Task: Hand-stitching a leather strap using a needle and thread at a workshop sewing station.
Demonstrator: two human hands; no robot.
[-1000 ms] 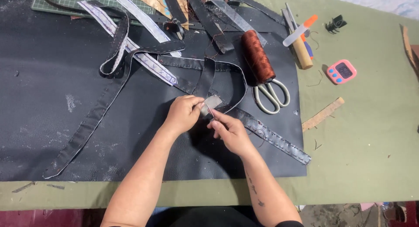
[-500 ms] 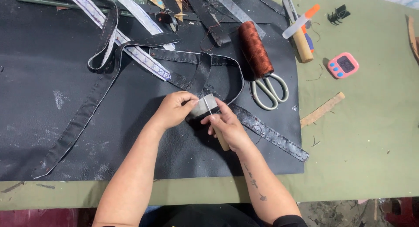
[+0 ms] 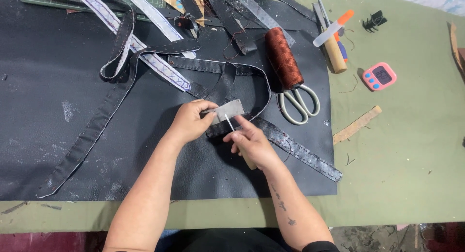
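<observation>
Awl work on dark stitched leather strap (image 3: 271,136), mid-mat.
Left hand (image 3: 190,121) pinching grey folded strap end (image 3: 227,110); right hand (image 3: 252,144) fisted around wooden-handled awl (image 3: 231,128). Slip risks pricking left fingertips.

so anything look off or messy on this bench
Nothing damaged. White scuffs and dust mark the black leather sheet, and loose scraps lie at its near edge. Straps tangle at the top.
</observation>
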